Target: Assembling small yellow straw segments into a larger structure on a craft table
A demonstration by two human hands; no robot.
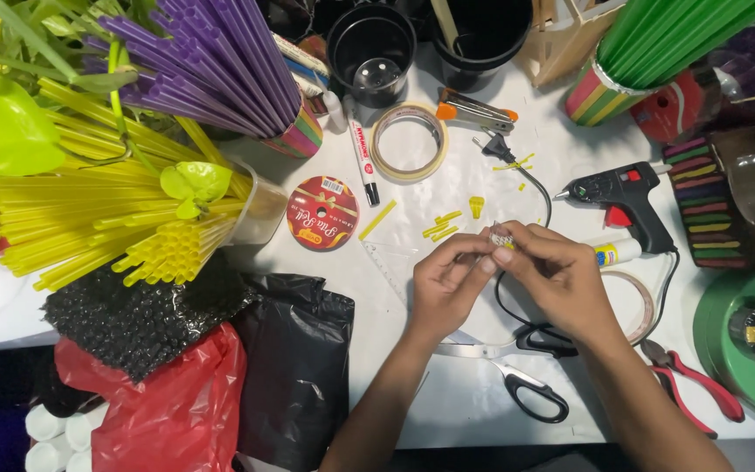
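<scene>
Small yellowish-white piece (502, 238) pinched between the fingertips of both hands above the white table (447, 402).

It is gripped by the left hand (447, 284) from one side and by the right hand (557, 275) from the other, thumbs and forefingers closed on it; its exact kind cannot be told. Short yellow straw bits (443, 229) are scattered just beyond the hands, and black-handled scissors (526, 385) lie below them. A black glue gun (622, 197) is laid to the right, red-handled pliers (692, 389) near the right wrist. A bundle of yellow straws (98, 223) is stacked at the left, purple straws (220, 61) above it.
</scene>
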